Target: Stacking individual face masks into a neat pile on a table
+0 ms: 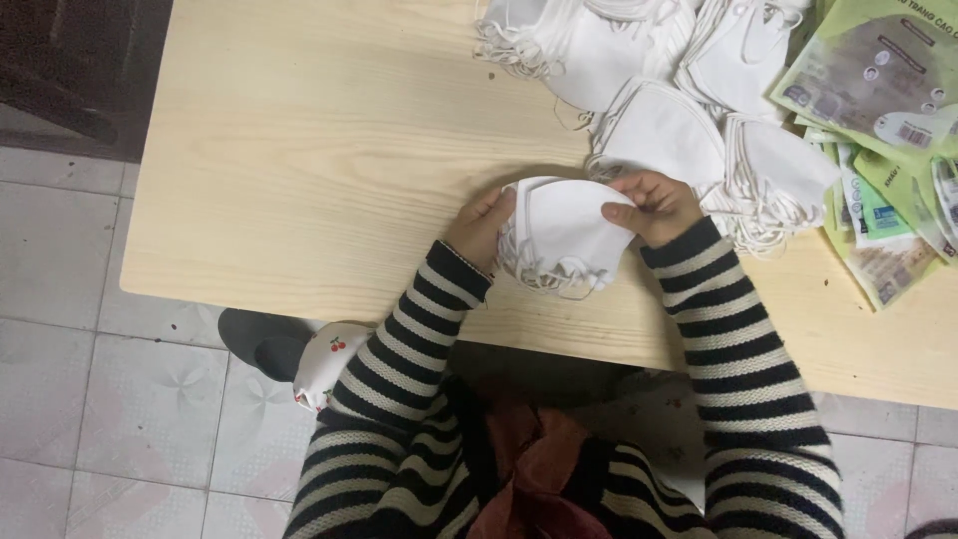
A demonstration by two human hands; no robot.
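A small stack of white folded face masks point(561, 235) stands on edge on the light wooden table point(329, 170), with ear loops hanging at its lower side. My left hand point(481, 228) presses against the stack's left side. My right hand point(654, 207) pinches its upper right corner. Both arms wear black and white striped sleeves.
Piles of more white masks point(664, 125) lie at the table's upper right. Green printed plastic bags point(878, 90) lie at the right edge. Below the table are a tiled floor point(100, 399) and a foot in a patterned slipper point(324, 361).
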